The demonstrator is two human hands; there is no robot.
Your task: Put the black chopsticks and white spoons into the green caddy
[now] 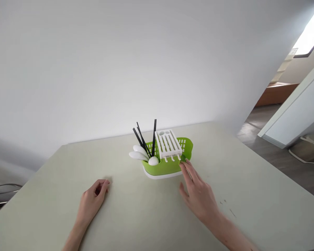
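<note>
A green utensil basket [166, 169] with a white base stands on the table near the wall. Several black chopsticks [141, 141] lean upright in its left part, beside white spoons [138, 156] whose bowls stick out over the left and front. A white slotted rack [169, 143] with small hooks along its front sits across the middle. My right hand [199, 193] reaches to the basket's right front rim, fingers stretched out and thumb apart; a dark green patch shows by its fingertips, too small to name. My left hand [92, 198] rests on the table, curled in a loose fist, apart from the basket.
The pale table [136, 216] runs up to a white wall [136, 62]. Small dark bits [225, 201] lie right of my right forearm. Past the table's right edge are a floor and a brownish bag [308, 150]; a wire rack [2, 198] shows at far left.
</note>
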